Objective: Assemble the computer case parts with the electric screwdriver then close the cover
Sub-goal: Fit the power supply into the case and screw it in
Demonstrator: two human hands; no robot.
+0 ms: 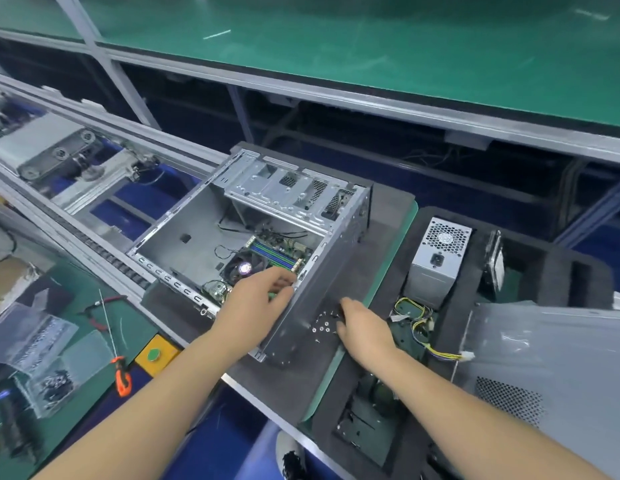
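An open grey computer case (336,258) lies on a dark foam pad (388,216), its motherboard with fan (244,268) and memory sticks visible inside. My left hand (260,296) grips the case's near right edge, fingers curled over the rim. My right hand (362,327) rests on the pad beside the case, fingertips among several loose screws (324,323); whether it holds one is hidden. The grey side cover (543,368) lies at the right. No electric screwdriver is in sight.
A power supply (436,261) with yellow cables stands in a black foam tray (557,271) on the right. An orange-handled screwdriver (121,372), pliers and bags of screws (52,379) lie on the green mat at the left. A conveyor rail (94,244) runs behind.
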